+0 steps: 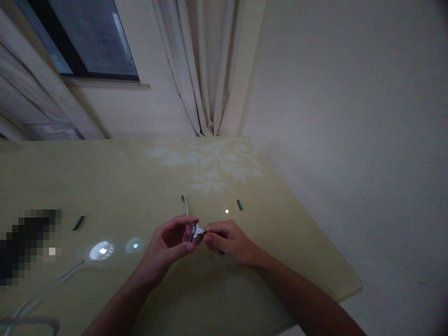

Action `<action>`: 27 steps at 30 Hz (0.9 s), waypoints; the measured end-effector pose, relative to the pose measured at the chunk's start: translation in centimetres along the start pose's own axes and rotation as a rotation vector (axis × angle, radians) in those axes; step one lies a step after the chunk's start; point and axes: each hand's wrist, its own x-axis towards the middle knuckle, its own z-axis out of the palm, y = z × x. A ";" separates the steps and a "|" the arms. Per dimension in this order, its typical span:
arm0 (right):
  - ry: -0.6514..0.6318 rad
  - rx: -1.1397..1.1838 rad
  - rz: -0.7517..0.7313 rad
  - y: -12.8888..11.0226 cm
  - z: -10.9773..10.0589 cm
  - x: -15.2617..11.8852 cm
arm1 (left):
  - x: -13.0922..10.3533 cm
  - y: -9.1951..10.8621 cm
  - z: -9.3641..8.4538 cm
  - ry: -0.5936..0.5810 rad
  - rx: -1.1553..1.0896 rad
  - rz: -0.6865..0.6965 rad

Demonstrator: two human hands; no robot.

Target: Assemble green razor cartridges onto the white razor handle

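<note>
1. Small dark-and-white piece [198,231], just below centre frame, and both hands are on it!
2. Left hand [163,249] grips its dark, flat side between thumb and fingers.
3. Right hand [233,242] pinches the narrow end, fingers curled in tight.
4. Behind them on the pale table [280,233], a white cable [186,205] with a dark tip.
5. Dark green strips: one right of centre [240,205], another at lower left [78,222].
</note>
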 end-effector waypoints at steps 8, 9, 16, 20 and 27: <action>0.061 -0.163 -0.047 -0.2 0.0 0.1 | 0.5 -0.1 0.1 0.028 0.042 0.047; 0.064 -0.175 -0.050 -0.1 0.0 0.2 | 0.5 -0.2 0.1 0.033 0.036 0.050; 0.065 -0.207 -0.062 -0.1 0.0 0.1 | 0.5 0.1 0.4 0.030 0.071 0.050; 0.129 -0.165 -0.073 -1.0 -1.4 0.3 | 1.0 0.5 -0.1 0.052 0.323 0.099; 0.597 -0.289 -0.103 -2.1 -9.4 0.8 | 1.4 -1.2 -0.1 0.158 1.159 0.158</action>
